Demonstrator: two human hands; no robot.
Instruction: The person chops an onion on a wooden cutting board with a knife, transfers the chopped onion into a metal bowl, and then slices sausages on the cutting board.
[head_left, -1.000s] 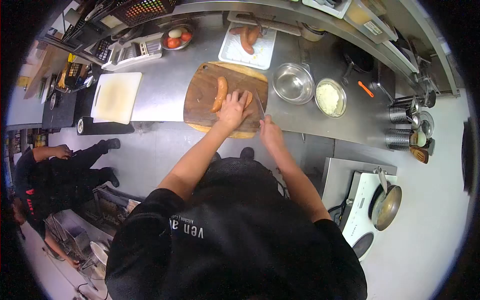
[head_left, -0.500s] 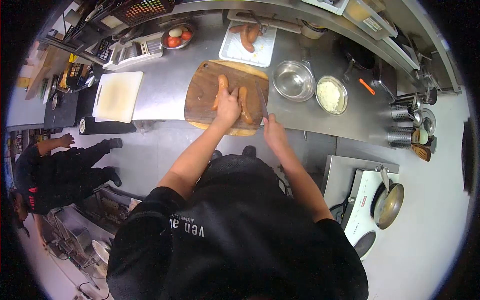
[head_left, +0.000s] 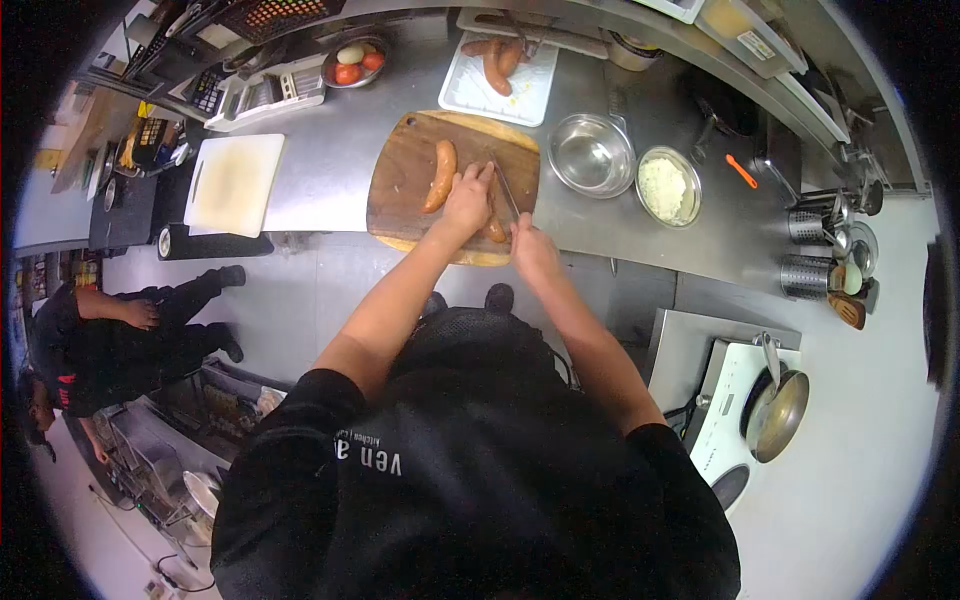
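Note:
A brown wooden cutting board (head_left: pixel 400 195) lies at the counter's front edge with two sausages on it. One sausage (head_left: pixel 440 175) rests by itself on the left half. My left hand (head_left: pixel 466 205) presses down on the other sausage (head_left: pixel 496 231), its fingers hiding much of it. In my right hand (head_left: pixel 536 250) is the handle of a knife (head_left: pixel 505 190), the blade pointing away from me along the right side of that sausage, close to my left fingertips.
Behind the board a white tray (head_left: pixel 465 95) holds more sausages. To the right stand a metal bowl (head_left: pixel 590 155) and a bowl of chopped white food (head_left: pixel 662 190). A white cutting board (head_left: pixel 235 185) is at left. Another person (head_left: pixel 120 330) stands at far left.
My left hand has shifted right, from between the sausages onto the right one. My right hand has brought the knife left, against that sausage. The other person's arm has lowered.

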